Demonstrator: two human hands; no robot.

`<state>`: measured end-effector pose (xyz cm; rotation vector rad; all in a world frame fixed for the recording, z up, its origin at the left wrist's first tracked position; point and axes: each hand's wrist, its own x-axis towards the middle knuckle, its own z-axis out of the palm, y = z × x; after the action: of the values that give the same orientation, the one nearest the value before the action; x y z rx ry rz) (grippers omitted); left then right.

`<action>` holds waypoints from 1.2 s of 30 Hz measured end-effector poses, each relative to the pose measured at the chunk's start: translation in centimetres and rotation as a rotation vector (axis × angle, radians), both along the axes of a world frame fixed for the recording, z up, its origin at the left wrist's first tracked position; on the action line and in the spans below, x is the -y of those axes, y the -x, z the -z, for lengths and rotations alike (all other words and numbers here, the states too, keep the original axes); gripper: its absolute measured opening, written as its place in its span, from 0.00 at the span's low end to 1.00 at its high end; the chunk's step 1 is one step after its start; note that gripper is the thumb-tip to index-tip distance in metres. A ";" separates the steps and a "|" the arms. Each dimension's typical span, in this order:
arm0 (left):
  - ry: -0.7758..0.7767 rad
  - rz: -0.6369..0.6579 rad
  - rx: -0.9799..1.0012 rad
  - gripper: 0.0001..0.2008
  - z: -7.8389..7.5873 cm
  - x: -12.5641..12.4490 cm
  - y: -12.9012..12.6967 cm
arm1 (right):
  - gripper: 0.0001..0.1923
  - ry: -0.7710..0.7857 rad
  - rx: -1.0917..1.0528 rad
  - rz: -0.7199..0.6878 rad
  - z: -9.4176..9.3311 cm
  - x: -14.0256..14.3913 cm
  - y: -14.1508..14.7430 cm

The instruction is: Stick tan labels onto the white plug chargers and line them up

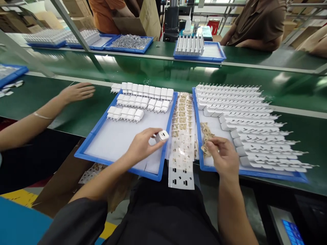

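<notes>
My left hand [143, 144] pinches a white charger [162, 135], its port end turned up, above the right edge of the left blue-rimmed tray [120, 143]. Rows of white plug chargers [146, 91] fill the far part of that tray. Between the two trays lies a sticker sheet [182, 136], with tan pieces on its far part and black cut-out shapes at its near end. My right hand [224, 154] has its fingers closed on a small tan sticker piece [205, 149] over the right tray [217, 169]. More tan scraps [205, 128] lie just beyond those fingers.
Many chargers with pins up [237, 112] stand in rows in the right tray. A co-worker's hand [78, 92] reaches in from the left. Across the green conveyor [153, 68] are more trays, one with metal parts [131, 42], and other people.
</notes>
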<state>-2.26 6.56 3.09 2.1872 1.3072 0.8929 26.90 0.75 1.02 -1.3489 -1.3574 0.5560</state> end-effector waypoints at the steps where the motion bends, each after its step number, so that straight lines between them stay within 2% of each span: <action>1: -0.007 -0.039 -0.094 0.20 0.0 -1.5 0.6 | 0.07 0.081 0.106 0.041 0.6 -0.5 -0.9; 3: 0.008 -0.135 -0.306 0.20 0.1 -4.9 1.6 | 0.09 0.156 0.334 0.072 1.6 -1.3 -2.2; 4: 0.026 -0.172 -0.419 0.18 0.1 -6.5 1.9 | 0.09 0.146 0.434 0.088 2.0 -1.6 -2.5; 8: 0.076 -0.258 -0.759 0.15 0.5 -11.1 1.9 | 0.11 -0.032 0.637 0.172 2.7 -1.7 -2.0; 12: 0.081 -0.330 -0.848 0.16 1.0 -12.4 1.7 | 0.09 -0.094 0.660 0.125 2.2 -1.6 -0.9; 15: 0.104 -0.363 -0.827 0.16 1.2 -12.3 1.8 | 0.08 -0.122 0.679 0.070 1.8 -2.1 -0.1; 17: 0.066 -0.365 -0.783 0.16 1.2 -11.9 1.7 | 0.09 -0.122 0.705 0.008 1.6 -2.8 0.8; 19: -0.024 -0.317 -0.716 0.16 1.0 -11.4 1.1 | 0.09 -0.088 0.746 -0.070 1.5 -3.6 2.1; 22: -0.155 -0.068 -0.606 0.14 0.6 -10.3 -0.8 | 0.14 0.003 0.837 -0.171 1.6 -4.5 4.4; 24: -0.197 0.123 -0.555 0.13 0.5 -9.7 -2.4 | 0.19 0.054 0.883 -0.173 1.8 -4.9 5.5; 26: -0.204 0.250 -0.530 0.13 0.6 -9.3 -3.9 | 0.20 0.088 0.898 -0.123 2.1 -5.1 6.0; 30: -0.169 0.361 -0.542 0.15 1.5 -9.1 -5.8 | 0.16 0.138 0.892 -0.066 2.3 -5.2 5.8; 36: -0.100 0.406 -0.562 0.17 2.9 -9.2 -6.3 | 0.11 0.148 0.882 -0.047 2.3 -5.5 5.8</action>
<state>4.07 15.79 0.17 2.7646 0.9781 0.1918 21.10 6.29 -1.32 -1.7833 -2.0782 0.0622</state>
